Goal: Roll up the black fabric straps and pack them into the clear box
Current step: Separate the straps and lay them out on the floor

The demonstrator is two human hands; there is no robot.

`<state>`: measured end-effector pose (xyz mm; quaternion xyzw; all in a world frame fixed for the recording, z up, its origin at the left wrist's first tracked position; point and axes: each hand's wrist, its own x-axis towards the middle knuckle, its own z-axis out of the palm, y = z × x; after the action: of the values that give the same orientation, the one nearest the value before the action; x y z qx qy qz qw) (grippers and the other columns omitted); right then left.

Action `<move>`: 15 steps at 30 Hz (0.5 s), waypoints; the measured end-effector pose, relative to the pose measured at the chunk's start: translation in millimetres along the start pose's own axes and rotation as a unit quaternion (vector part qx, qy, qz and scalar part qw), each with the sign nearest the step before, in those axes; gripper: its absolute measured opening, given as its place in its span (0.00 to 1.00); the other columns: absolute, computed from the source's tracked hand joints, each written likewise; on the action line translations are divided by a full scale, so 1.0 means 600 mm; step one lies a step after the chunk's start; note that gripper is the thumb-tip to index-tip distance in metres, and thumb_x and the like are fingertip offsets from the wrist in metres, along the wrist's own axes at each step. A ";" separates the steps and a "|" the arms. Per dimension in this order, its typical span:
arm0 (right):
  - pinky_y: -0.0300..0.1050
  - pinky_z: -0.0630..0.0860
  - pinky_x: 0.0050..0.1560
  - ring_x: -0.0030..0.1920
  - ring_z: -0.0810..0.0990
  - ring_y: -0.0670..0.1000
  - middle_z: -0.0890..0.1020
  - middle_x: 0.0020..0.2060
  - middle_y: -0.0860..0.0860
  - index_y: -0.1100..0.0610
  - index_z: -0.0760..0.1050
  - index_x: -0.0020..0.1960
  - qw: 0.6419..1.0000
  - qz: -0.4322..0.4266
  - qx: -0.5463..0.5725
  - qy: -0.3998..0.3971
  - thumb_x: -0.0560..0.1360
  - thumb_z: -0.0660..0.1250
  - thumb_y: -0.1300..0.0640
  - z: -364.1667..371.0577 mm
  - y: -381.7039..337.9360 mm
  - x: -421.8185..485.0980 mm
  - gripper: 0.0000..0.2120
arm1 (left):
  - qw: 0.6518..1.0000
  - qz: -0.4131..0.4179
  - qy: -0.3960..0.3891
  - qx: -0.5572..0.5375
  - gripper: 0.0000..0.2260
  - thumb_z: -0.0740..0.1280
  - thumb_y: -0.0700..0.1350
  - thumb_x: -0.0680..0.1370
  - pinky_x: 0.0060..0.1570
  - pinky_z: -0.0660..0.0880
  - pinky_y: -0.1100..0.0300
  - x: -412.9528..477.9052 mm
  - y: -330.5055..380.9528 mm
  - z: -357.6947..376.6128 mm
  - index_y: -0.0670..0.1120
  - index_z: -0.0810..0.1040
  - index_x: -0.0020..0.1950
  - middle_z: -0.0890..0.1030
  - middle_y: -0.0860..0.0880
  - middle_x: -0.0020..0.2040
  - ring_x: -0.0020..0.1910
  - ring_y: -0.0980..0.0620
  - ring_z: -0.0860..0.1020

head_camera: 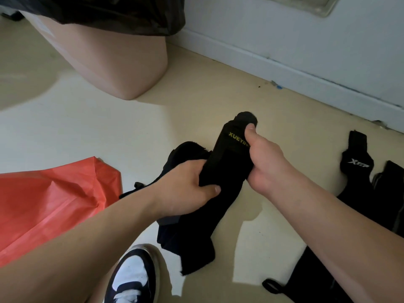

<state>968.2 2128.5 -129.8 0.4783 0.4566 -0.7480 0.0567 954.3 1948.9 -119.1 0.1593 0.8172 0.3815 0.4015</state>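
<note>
Black strap (220, 171): held above floor (196, 101), long axis near-to-far, yellow-lettered end far, lettering cut by thumb.
L hand (188, 189): clenched on strap mid.
R hand (264, 158): pinching far end.
Hidden: more straps (358, 169) right, cropped by frame.

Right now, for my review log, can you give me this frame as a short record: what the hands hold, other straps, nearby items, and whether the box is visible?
left hand: grips lower part of black strap with yellow lettering
right hand: pinches that strap's upper end, thumb on top
other straps: one with white logo lying on floor at right, untouched
nearby: red bag left, pink bin behind, shoe below
clear box: not in view
</note>
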 end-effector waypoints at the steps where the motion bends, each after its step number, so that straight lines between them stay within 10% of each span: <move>1: 0.53 0.85 0.45 0.48 0.90 0.59 0.89 0.52 0.58 0.57 0.82 0.60 0.999 0.026 0.017 -0.034 0.83 0.67 0.41 0.001 -0.001 -0.003 0.20 | 1.000 0.010 0.004 0.013 0.05 0.71 0.43 0.81 0.40 0.73 0.74 -0.002 0.011 -0.008 0.53 0.79 0.48 0.83 0.60 0.39 0.40 0.66 0.81; 5: 0.51 0.84 0.51 0.50 0.89 0.58 0.88 0.55 0.59 0.60 0.85 0.64 0.984 0.094 -0.026 -0.150 0.83 0.64 0.39 0.010 0.017 -0.021 0.26 | 0.999 0.038 0.019 0.022 0.03 0.71 0.42 0.80 0.46 0.79 0.60 -0.012 0.050 -0.031 0.49 0.79 0.50 0.84 0.51 0.43 0.43 0.55 0.83; 10: 0.48 0.84 0.40 0.45 0.90 0.58 0.89 0.53 0.58 0.58 0.84 0.64 0.992 0.084 -0.003 -0.096 0.84 0.66 0.42 0.031 0.027 -0.032 0.22 | 0.997 0.013 0.028 -0.071 0.06 0.71 0.43 0.78 0.49 0.83 0.51 -0.027 0.065 -0.009 0.49 0.81 0.54 0.87 0.47 0.46 0.46 0.51 0.86; 15: 0.61 0.85 0.50 0.54 0.87 0.62 0.85 0.56 0.58 0.52 0.78 0.62 0.999 -0.017 -0.001 -0.050 0.86 0.64 0.48 0.034 0.011 -0.027 0.09 | 0.988 -0.033 -0.069 -0.135 0.13 0.76 0.47 0.75 0.62 0.82 0.43 -0.032 0.030 -0.016 0.46 0.84 0.58 0.88 0.42 0.52 0.54 0.44 0.87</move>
<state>966.8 2103.8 -119.2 0.4325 0.4620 -0.7713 0.0676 957.8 1945.0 -91.6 0.1021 0.7338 0.4625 0.4869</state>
